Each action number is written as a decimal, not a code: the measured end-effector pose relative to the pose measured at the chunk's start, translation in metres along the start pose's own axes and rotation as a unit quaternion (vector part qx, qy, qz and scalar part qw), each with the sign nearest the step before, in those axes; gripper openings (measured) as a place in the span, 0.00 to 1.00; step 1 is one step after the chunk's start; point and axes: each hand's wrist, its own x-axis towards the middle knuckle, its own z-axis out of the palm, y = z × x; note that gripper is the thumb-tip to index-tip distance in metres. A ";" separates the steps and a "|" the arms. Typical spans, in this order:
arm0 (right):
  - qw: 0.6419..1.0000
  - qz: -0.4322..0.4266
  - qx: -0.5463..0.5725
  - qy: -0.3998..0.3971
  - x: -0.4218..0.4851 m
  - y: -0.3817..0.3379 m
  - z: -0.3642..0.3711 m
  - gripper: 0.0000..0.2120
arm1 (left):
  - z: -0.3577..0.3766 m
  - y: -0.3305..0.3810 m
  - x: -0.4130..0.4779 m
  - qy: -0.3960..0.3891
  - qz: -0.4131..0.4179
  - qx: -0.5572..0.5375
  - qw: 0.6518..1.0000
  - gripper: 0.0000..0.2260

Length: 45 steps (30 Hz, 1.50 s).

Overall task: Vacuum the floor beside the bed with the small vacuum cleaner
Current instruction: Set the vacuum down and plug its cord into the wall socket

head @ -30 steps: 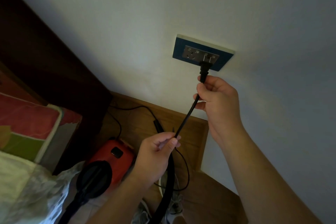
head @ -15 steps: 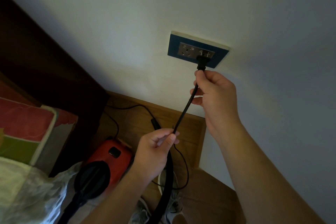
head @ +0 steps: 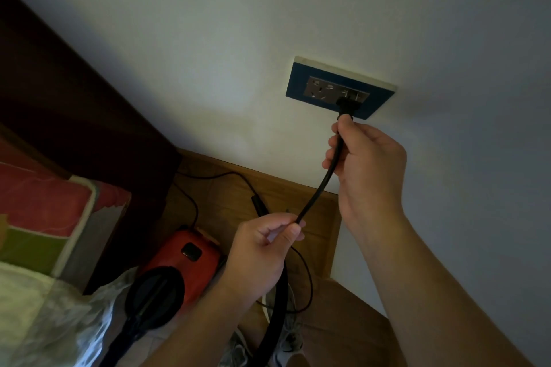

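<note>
Right hand (head: 366, 170) of mine grips the cord (head: 316, 197) below its plug (head: 346, 106), now pushed into the socket (head: 322, 89); left hand (head: 262, 250) pinches the slack. Vacuuming can begin, I reckon.

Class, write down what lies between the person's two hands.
In the head view, a stretch of black power cord runs from the left hand up to the right hand.

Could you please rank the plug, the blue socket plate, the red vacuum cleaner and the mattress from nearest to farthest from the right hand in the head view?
1. Plug: at the fingertips of the right hand, which pinches its power cord.
2. Blue socket plate: on the wall, behind the plug.
3. Red vacuum cleaner: on the floor, lower left.
4. Mattress: far left.
</note>
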 end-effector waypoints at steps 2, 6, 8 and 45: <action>1.000 -0.004 0.008 0.009 0.001 0.000 0.003 0.09 | 0.001 0.002 0.000 -0.003 0.003 -0.006 1.000 0.08; 0.999 -0.015 0.021 0.024 0.005 -0.004 0.006 0.11 | 0.002 0.010 0.003 0.000 0.022 -0.024 0.999 0.05; 0.999 -0.022 0.019 0.025 0.007 -0.004 0.006 0.12 | 0.004 0.014 0.006 -0.006 0.027 -0.023 0.999 0.07; 0.999 -0.020 -0.017 0.026 0.015 -0.002 0.007 0.16 | 0.000 0.018 0.019 -0.002 0.072 -0.016 0.997 0.08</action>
